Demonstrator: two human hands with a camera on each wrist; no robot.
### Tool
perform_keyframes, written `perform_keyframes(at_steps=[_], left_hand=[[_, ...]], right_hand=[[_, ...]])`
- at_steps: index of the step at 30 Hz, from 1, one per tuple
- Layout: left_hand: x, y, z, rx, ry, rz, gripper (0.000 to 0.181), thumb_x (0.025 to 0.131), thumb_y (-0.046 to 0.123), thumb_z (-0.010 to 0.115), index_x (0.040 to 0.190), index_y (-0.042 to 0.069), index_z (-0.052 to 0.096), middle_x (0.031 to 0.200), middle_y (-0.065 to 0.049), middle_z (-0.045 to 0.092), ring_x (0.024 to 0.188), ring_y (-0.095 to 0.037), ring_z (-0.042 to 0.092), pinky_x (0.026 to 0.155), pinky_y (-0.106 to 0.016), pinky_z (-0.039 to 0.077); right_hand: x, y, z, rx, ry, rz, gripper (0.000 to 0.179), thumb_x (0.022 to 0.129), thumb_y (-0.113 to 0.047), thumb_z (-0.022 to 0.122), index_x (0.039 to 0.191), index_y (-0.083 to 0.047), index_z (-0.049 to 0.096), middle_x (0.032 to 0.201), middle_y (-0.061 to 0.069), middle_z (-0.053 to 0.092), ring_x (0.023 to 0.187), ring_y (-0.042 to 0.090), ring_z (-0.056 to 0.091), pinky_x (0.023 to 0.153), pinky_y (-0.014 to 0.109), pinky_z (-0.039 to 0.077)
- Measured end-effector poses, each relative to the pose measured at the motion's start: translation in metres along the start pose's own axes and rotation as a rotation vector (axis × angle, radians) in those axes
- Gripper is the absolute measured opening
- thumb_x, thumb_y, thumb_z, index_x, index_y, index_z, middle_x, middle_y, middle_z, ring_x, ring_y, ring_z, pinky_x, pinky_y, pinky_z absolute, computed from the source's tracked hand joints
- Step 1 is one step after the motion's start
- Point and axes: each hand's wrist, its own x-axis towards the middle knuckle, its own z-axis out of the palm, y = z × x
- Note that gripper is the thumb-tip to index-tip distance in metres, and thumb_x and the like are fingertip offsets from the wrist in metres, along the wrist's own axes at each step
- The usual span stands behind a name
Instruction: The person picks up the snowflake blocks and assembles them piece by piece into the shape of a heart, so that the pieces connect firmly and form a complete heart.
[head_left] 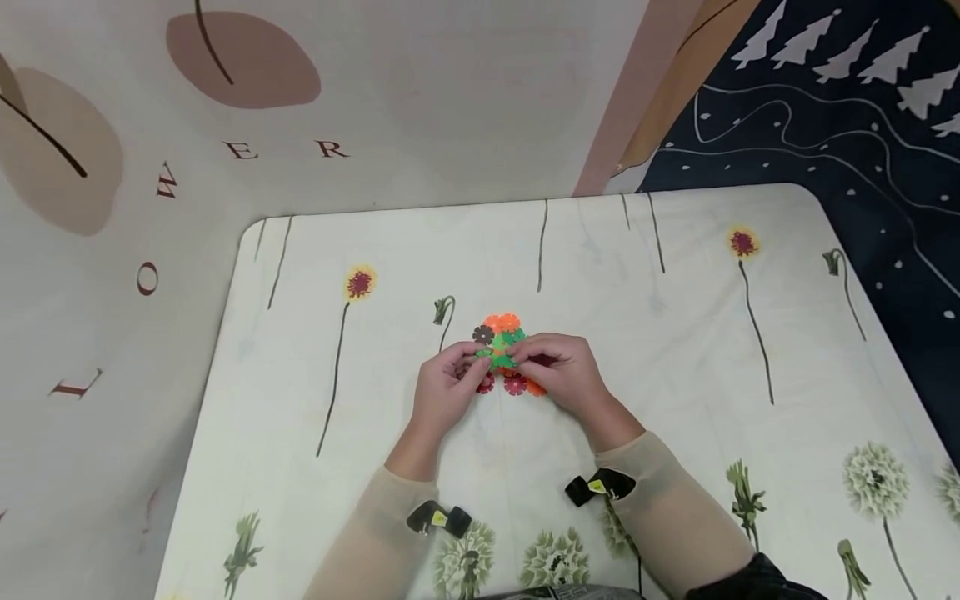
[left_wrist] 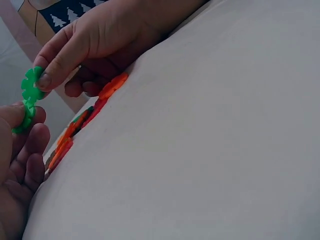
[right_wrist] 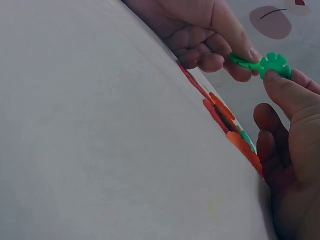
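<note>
My left hand [head_left: 442,390] and right hand [head_left: 567,372] meet above the middle of the table. Between thumb and fingers, the left hand pinches a green notched plastic disc [right_wrist: 243,62]. The right hand pinches a second green notched disc [right_wrist: 276,65] by its edge. Set at an angle, the two discs meet at their rims; how deeply their notches engage is hard to tell. Beneath and around the hands lie several flower-shaped discs: orange ones [head_left: 510,322], a dark brown one [head_left: 483,334] and dark red ones [head_left: 515,384]. The fingers partly hide this pile.
A white cloth printed with flowers covers the table [head_left: 660,317]. Behind it hangs a pale printed curtain [head_left: 450,100], and a dark blue fabric with white trees [head_left: 810,125] is at the right. Each sleeve carries a black wrist camera [head_left: 439,518].
</note>
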Motion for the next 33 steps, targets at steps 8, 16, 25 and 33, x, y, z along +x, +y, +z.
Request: perform_keyframes(at_steps=[8, 16, 25, 33], left_hand=[[0.0001, 0.0026, -0.0006, -0.023, -0.032, 0.008, 0.013, 0.101, 0.000, 0.072, 0.113, -0.003, 0.077, 0.084, -0.014, 0.076, 0.069, -0.016, 0.069, 0.065, -0.020, 0.057], [-0.0014, 0.0017, -0.0014, -0.050, -0.038, -0.007, 0.023, 0.102, 0.000, 0.070, 0.123, -0.005, 0.077, 0.078, -0.014, 0.076, 0.069, -0.014, 0.073, 0.073, -0.020, 0.061], [-0.0014, 0.0024, -0.0018, -0.051, -0.049, -0.021, 0.022, 0.102, 0.001, 0.070, 0.123, -0.004, 0.077, 0.078, -0.014, 0.076, 0.068, -0.015, 0.072, 0.071, -0.020, 0.060], [-0.0015, 0.0028, 0.0003, -0.037, -0.044, -0.006, 0.019, 0.100, 0.001, 0.074, 0.118, -0.003, 0.079, 0.082, -0.014, 0.077, 0.063, -0.020, 0.072, 0.067, -0.020, 0.060]], right_hand=[[0.0011, -0.0018, 0.0007, 0.050, -0.017, 0.024, 0.017, 0.084, 0.020, 0.079, 0.087, 0.003, 0.080, 0.099, 0.017, 0.080, 0.101, 0.020, 0.077, 0.090, 0.030, 0.061], [0.0009, -0.0014, 0.0008, 0.056, 0.013, 0.053, 0.016, 0.083, 0.020, 0.079, 0.088, 0.004, 0.081, 0.104, 0.020, 0.078, 0.102, 0.021, 0.076, 0.085, 0.028, 0.062], [0.0015, -0.0021, 0.0011, 0.058, 0.015, 0.091, 0.015, 0.084, 0.019, 0.080, 0.091, 0.006, 0.081, 0.099, 0.018, 0.079, 0.096, 0.023, 0.077, 0.084, 0.028, 0.063], [0.0021, -0.0004, 0.0006, 0.025, 0.007, 0.031, 0.016, 0.082, 0.019, 0.082, 0.089, 0.005, 0.082, 0.095, 0.012, 0.080, 0.093, 0.029, 0.078, 0.083, 0.028, 0.063]])
